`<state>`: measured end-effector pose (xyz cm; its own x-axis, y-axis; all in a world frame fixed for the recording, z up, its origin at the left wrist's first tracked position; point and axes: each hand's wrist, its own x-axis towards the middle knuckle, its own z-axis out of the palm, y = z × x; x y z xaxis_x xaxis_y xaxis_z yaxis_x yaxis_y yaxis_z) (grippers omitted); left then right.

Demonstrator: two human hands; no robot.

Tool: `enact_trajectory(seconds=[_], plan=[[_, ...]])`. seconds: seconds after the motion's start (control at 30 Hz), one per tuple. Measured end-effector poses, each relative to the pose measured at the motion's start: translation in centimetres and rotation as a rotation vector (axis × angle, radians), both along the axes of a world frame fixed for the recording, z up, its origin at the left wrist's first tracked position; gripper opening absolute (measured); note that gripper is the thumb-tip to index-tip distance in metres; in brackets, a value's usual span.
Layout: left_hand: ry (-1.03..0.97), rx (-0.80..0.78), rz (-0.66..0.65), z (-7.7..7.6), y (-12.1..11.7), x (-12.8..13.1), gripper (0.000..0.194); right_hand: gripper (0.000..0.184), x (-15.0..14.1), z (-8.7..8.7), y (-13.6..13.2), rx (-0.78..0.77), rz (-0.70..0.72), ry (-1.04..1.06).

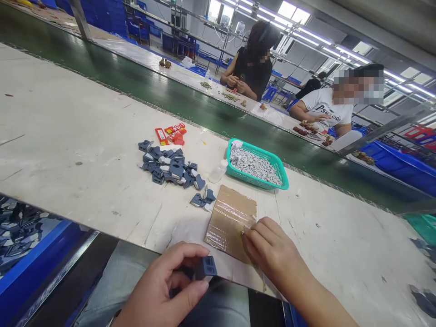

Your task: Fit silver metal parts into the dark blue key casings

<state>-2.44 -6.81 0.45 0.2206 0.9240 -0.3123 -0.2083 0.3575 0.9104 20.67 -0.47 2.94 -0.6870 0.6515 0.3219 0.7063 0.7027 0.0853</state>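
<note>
My left hand [166,284] is closed on a small dark blue plastic part [205,267], held between thumb and fingers just below the table's near edge. My right hand [269,250] rests on the right edge of a taped cardboard pad [229,218], its fingertips pinched together on something too small to make out. A heap of blue-grey plastic parts [170,167] lies on the table beyond the pad, with two loose ones [203,200] nearer. A teal basket [284,175] holds several small grey-white pieces. A small clear bottle [218,171] lies beside it.
Red packets [172,133] lie past the heap. A green conveyor belt [153,88] runs behind the table. Two people sit at the far side handling small items. A blue bin [23,236] of dark parts stands at my lower left. More blue crates stand at the right.
</note>
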Motion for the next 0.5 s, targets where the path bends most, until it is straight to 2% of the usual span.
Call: enact_trajectory(seconds=[0.13,0.3,0.37,0.5], plan=[[0.008,-0.028,0.048,-0.09,-0.14,-0.13,0.029,0.028,-0.37,-0.25,0.1,0.051,0.034,-0.169],[0.039,-0.04,0.055,-0.22,0.03,-0.29,0.031,0.029,-0.98,-0.27,0.01,0.045,0.12,-0.221],[0.072,-0.03,0.024,-0.18,0.15,-0.36,0.03,0.03,-0.95,-0.43,0.13,0.033,0.096,-0.168],[0.219,0.012,-0.037,0.14,0.35,-0.38,0.032,0.022,-0.68,-0.09,0.08,-0.057,-0.04,0.115]])
